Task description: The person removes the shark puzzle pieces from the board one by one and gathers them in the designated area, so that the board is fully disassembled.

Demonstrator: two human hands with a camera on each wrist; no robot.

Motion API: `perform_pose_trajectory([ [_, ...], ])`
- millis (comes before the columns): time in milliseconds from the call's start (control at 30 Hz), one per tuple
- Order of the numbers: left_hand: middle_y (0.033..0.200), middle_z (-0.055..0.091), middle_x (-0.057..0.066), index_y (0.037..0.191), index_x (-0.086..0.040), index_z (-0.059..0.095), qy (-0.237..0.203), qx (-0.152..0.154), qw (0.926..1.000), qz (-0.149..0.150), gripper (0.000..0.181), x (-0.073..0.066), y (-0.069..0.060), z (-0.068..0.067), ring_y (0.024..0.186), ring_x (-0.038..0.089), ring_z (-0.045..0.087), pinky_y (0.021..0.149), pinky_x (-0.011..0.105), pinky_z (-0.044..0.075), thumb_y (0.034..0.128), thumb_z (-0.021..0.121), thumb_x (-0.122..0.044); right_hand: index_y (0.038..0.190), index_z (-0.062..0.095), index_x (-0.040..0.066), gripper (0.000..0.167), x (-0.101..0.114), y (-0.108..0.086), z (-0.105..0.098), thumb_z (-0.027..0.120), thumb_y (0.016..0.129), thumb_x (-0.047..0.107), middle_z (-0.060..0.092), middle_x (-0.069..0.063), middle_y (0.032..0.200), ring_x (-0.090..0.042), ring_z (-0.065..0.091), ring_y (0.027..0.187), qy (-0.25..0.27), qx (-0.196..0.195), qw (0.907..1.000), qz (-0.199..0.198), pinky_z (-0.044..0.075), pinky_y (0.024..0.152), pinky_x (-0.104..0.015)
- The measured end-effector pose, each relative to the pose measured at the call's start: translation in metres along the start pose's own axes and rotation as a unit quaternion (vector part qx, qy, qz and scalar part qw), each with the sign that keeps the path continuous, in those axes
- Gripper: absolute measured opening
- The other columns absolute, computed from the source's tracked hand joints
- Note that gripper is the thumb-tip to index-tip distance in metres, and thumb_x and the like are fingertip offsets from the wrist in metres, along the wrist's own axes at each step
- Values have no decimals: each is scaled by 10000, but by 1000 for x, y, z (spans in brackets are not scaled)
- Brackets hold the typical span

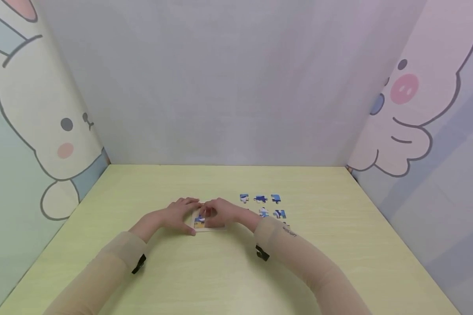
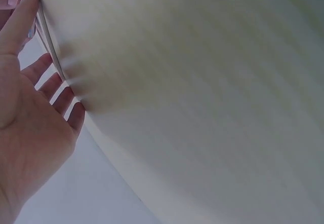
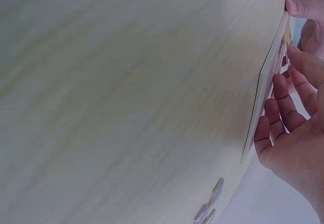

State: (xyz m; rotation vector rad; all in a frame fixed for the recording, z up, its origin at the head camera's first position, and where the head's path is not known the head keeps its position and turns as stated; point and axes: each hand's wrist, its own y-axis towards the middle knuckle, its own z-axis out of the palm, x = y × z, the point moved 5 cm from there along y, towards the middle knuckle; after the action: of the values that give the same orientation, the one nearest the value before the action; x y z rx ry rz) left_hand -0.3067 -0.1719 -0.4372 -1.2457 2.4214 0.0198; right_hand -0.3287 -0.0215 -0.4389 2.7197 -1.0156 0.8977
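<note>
A shallow jigsaw tray [image 1: 210, 229] with a pale rim lies on the table, partly covered by both hands. Blue, white and yellow picture pieces [image 1: 199, 222] show inside its left part. My left hand [image 1: 178, 215] rests along the tray's left side, fingers spread toward the far edge and thumb at the near left corner. Over the tray, my right hand [image 1: 222, 211] is bent, its thumb and index finger pinching at a puzzle piece that the fingers mostly hide. In the right wrist view, the other fingers [image 3: 273, 115] of this hand lie along the tray's edge.
Loose blue and white puzzle pieces [image 1: 260, 199] lie in rows right of the tray, some partly hidden by the right forearm. The pale yellow table [image 1: 205, 275] ends at a grey back curtain [image 1: 220, 87]. Cartoon-printed curtains [image 1: 425, 109] hang at both sides.
</note>
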Motion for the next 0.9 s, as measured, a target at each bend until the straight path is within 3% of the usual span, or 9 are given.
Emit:
perform_pose_trajectory([
  [167,1528,258,122,1469,-119,329,-43,-29,10000,53,901,1,0,2,1368,400,233,1037,677,200,768,712,-534,1066,598,200,222,0,3,1,691,865,180,589,81,900,-60,526,832,316,-12,9994,150,448,770,-177],
  [433,1524,261,104,1463,-113,335,-19,-32,10000,15,921,3,2,3,1354,366,255,1038,645,233,753,708,-567,1028,605,193,169,0,8,3,679,878,171,633,88,823,-30,570,756,331,-114,9988,352,466,736,-156],
  [900,1517,275,114,1463,-119,339,62,-2,10000,5,911,6,3,2,1355,394,255,1025,659,242,756,710,-558,1008,608,183,168,11,-1,-10,687,865,143,629,76,787,-48,556,713,486,-9,9984,304,460,683,-172],
])
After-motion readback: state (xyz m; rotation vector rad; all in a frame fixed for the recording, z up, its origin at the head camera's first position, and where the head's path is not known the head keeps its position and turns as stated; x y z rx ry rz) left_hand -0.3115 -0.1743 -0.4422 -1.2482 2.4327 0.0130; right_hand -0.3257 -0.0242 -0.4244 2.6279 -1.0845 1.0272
